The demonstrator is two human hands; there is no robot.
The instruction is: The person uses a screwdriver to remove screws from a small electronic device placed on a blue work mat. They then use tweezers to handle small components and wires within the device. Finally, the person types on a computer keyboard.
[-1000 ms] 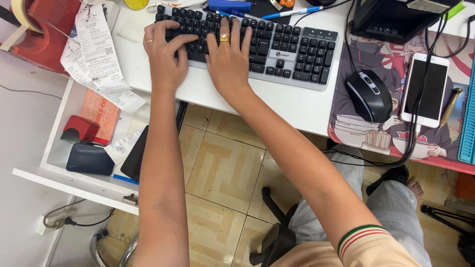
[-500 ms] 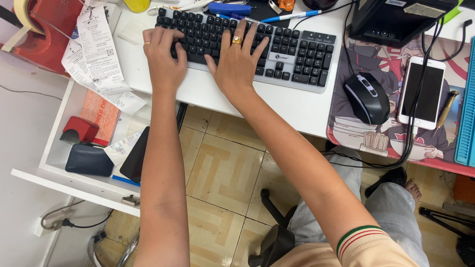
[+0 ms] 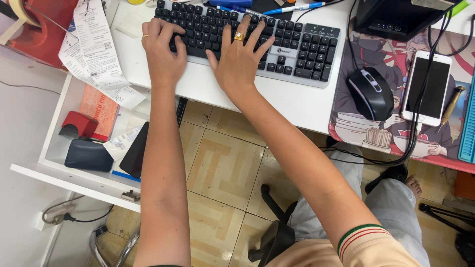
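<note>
Both hands lay on the black keyboard (image 3: 257, 42), which sat at the far edge of the white desk (image 3: 208, 86). The left hand (image 3: 163, 52) rested over the keys on the left, fingers curled down, gripping nothing. The right hand (image 3: 240, 59) — a gold ring (image 3: 239, 36) on one finger — lay flat with fingers spread across the middle keys. To the right, well apart, sat a black mouse (image 3: 371, 93) and a white phone (image 3: 427, 88) on a printed mat (image 3: 356, 131). Paper receipts (image 3: 94, 49) hung over an open drawer (image 3: 74, 175) at left.
</note>
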